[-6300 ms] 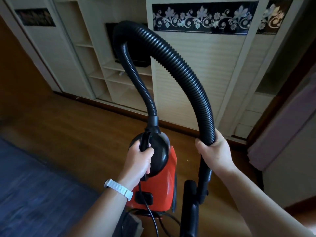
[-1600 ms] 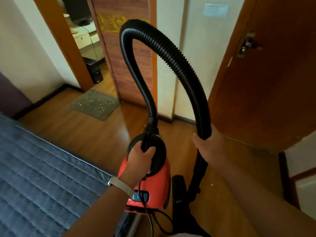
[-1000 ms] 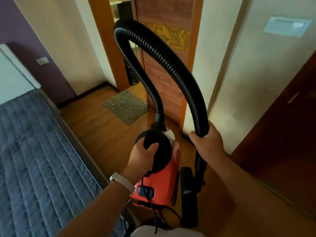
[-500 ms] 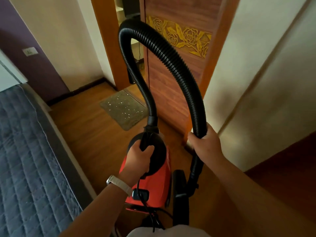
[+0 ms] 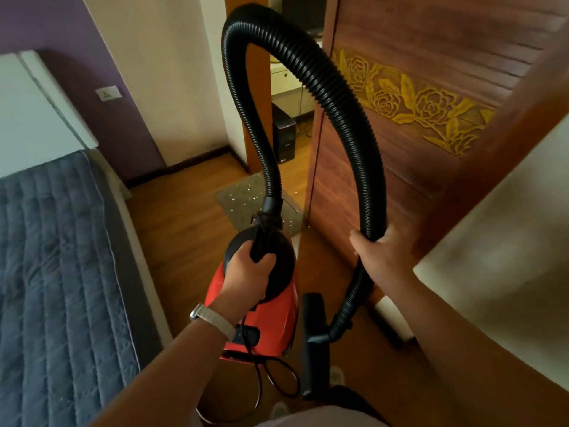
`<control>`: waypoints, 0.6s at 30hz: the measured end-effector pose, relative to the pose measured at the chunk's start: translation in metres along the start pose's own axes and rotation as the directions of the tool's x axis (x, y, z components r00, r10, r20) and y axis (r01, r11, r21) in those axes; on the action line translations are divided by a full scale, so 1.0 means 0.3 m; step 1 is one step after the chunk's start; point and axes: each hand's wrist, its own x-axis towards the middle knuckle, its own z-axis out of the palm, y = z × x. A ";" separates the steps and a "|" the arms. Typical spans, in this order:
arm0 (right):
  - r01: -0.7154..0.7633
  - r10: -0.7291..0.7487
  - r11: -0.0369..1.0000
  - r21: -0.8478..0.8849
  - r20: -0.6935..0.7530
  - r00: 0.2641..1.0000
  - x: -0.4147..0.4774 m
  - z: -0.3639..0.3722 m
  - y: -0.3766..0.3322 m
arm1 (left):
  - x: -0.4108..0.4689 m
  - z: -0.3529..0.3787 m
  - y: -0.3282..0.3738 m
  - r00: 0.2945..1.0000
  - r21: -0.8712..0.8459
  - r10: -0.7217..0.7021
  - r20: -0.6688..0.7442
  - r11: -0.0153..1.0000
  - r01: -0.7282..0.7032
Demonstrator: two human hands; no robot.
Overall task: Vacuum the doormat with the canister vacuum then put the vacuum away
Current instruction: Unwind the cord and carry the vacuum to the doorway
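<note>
Where the canister vacuum sits: one red canister vacuum (image 5: 271, 315) with a black top, near centre over the wood floor (image 5: 184, 226); whether it clears the floor cannot be told.
Left hand: one left hand (image 5: 246, 272), fingers and thumb curled tight round the vacuum's black carry handle (image 5: 261, 241); one pale watch strap (image 5: 212, 318) on the wrist.
Right hand: one right hand (image 5: 381, 254), fingers wrapped round the hose on the right.
Hose: one black ribbed hose (image 5: 338, 100), arching from the vacuum's top up and over to the right hand, then down.
Floor nozzle: one black floor nozzle (image 5: 314, 340), hanging at the hose's lower end, just right of the red body.
Power cord: one black power cord (image 5: 271, 374), looped below the vacuum.
Doormat: one grey-brown doormat (image 5: 243, 198), speckled with pale bits, far centre at the doorway, partly hidden behind the hose.
Door: one wooden door (image 5: 415, 103) with carved gold roses, right.
Bed: one bed (image 5: 55, 272) with a blue-grey quilted cover, left.
Wall switch: one wall switch (image 5: 107, 94), far left.
</note>
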 end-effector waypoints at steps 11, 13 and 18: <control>0.117 -0.117 0.993 0.013 0.212 0.970 0.638 0.294 -0.115 | 0.478 -0.018 0.083 0.972 -0.040 -0.163 -0.171 0.987 0.158; 0.160 -0.160 0.987 0.018 0.248 0.955 0.756 0.338 -0.151 | 0.568 -0.016 0.130 0.965 -0.040 -0.163 -0.207 0.987 0.158; 0.242 -0.247 0.969 0.053 0.294 0.924 0.986 0.447 -0.261 | 0.757 -0.054 0.227 0.942 -0.078 -0.134 -0.307 0.990 0.115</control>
